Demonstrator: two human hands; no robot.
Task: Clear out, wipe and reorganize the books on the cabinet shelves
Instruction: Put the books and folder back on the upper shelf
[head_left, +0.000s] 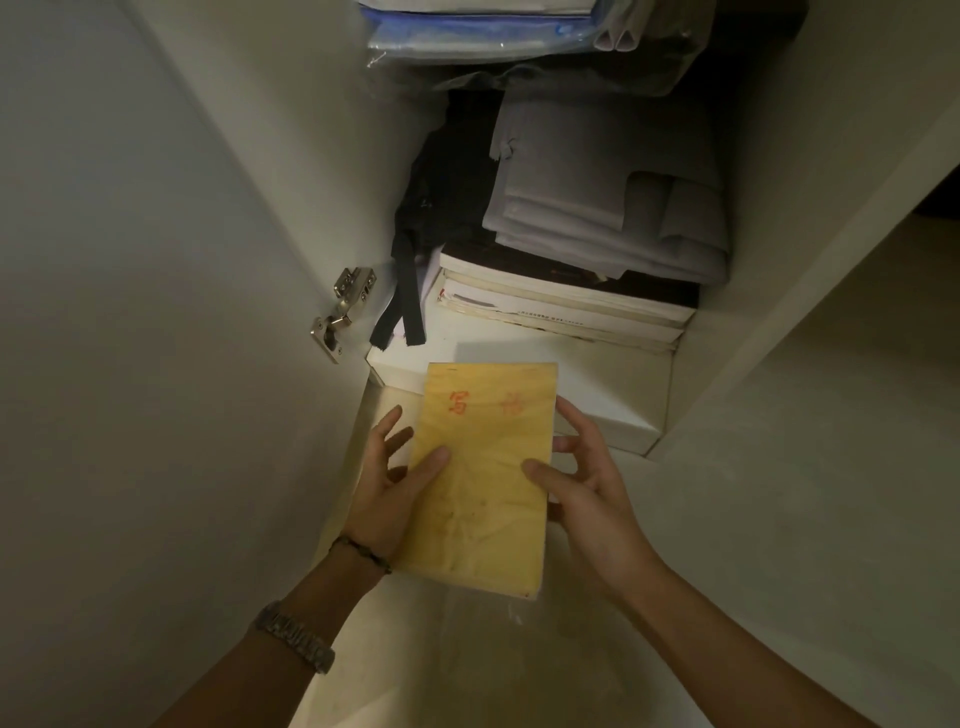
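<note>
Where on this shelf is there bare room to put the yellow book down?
Both hands hold the yellow book. Bare shelf shows ahead of it, between the black strap at left and the cabinet wall at right, just before the book stack. Behind that it is crowded: folded grey papers lie on the stack, a black bag beside it.

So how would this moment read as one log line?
step: clearing shelf | left hand: holds yellow book | right hand: holds it too | stacked books: on shelf

left hand (387, 499): bare forearm, no sleeve | dark beaded bracelet (363, 553) sat at wrist | metal link watch band (296, 636) farther from hand than bracelet | right hand (592, 493): bare, nothing worn
</note>
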